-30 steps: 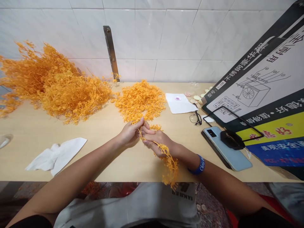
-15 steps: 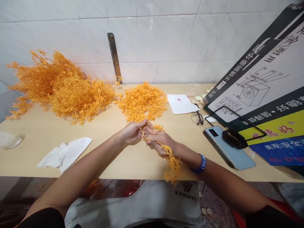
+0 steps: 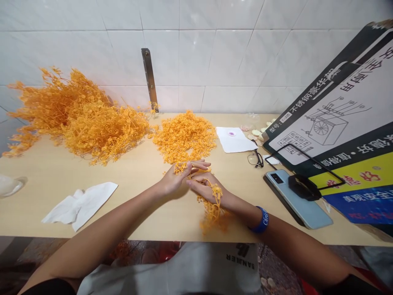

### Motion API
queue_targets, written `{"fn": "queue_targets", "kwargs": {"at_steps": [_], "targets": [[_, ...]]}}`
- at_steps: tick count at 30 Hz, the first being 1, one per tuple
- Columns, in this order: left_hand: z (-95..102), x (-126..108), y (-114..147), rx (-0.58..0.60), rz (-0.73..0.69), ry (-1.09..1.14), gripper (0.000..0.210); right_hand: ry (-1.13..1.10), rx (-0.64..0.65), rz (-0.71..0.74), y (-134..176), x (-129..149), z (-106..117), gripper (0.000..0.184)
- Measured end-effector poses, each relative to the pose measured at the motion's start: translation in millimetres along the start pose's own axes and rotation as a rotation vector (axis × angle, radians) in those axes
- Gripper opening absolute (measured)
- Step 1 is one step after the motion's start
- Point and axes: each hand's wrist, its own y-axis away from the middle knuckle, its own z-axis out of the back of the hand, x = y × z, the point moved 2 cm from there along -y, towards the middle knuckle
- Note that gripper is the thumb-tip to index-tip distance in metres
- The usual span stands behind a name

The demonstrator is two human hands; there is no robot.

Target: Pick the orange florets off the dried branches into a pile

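My right hand (image 3: 210, 185) is closed round the stem of an orange dried-flower sprig (image 3: 214, 211), whose tangled, branching end hangs below the palm over the table's front edge. Touching its fingertips is my left hand (image 3: 174, 179), fingers stretched to the right over the right hand. A small clump of orange flower pieces (image 3: 180, 167) sits at the left thumb, held in that hand. Just beyond both hands lies a low heap of loose orange flower heads (image 3: 186, 135). The stems between the fingers are partly hidden.
A big bundle of orange dried flowers (image 3: 89, 119) lies at the back left. White tissue (image 3: 81, 205) and a cup (image 3: 8, 185) are at left. To the right are white paper (image 3: 235, 140), glasses (image 3: 255, 159), a blue phone (image 3: 299, 200) and a leaning printed box (image 3: 334, 110).
My left fingers have straightened from a pinch on the stem, and orange pieces now show at the thumb. The hanging sprig has swung left. The view has tilted up slightly.
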Motion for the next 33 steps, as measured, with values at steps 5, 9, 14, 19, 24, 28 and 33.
{"fn": "queue_targets", "kwargs": {"at_steps": [5,9,14,19,24,28,33], "targets": [[-3.5,-2.0,3.9,0.020,-0.050,-0.063,0.055,0.200,-0.008,0.318,5.5,12.3,2.0,0.045],[-4.1,-6.6,4.7,0.034,0.001,-0.082,0.056,0.255,-0.059,0.526,6.7,14.7,2.1,0.043],[-3.8,-8.1,1.9,0.018,0.002,-0.066,0.052,0.392,-0.156,0.684,9.4,15.3,2.0,0.040],[18.9,-1.2,-5.0,0.037,0.174,0.303,0.054,0.487,-0.070,0.806,18.1,24.6,-3.6,0.038],[41.7,-7.7,-12.6,-0.097,0.183,0.393,0.051,0.297,-0.113,0.749,16.0,25.6,3.1,0.039],[40.7,-3.9,-16.4,-0.192,0.136,0.337,0.050,0.214,-0.242,0.541,8.2,16.2,14.8,0.042],[48.3,6.3,-18.6,-0.308,0.130,0.246,0.055,0.215,-0.229,0.428,7.5,11.3,14.7,0.044]]}}
